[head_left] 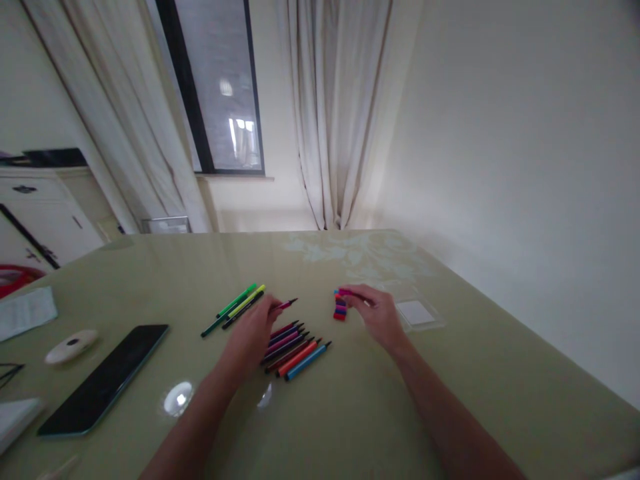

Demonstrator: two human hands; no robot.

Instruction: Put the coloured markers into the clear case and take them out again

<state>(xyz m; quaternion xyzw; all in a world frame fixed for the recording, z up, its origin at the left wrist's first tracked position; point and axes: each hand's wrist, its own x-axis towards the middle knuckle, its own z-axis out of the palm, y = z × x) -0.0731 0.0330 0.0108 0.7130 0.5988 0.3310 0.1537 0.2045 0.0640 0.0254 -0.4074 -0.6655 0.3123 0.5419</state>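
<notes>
My left hand (256, 328) pinches a magenta felt-tip pen (287, 305), its bare dark tip pointing right. Below that hand, several uncapped felt-tip pens (296, 353) lie side by side in purple, brown, red and blue, partly hidden by my fingers. My right hand (376, 312) has thumb and fingers closed on a pink pen cap (346, 292), at the far end of a short column of coloured caps (340, 309) lying on the table. Left of my left hand rest several green, yellow and dark capped pens (235, 308).
A clear plastic case (420, 313) lies behind my right hand. On the left of the glossy table (350, 427) are a dark tablet-like slab (107, 377), a pale oval object (71, 347) and a folded cloth or tissue (27, 313). A wall borders the right side.
</notes>
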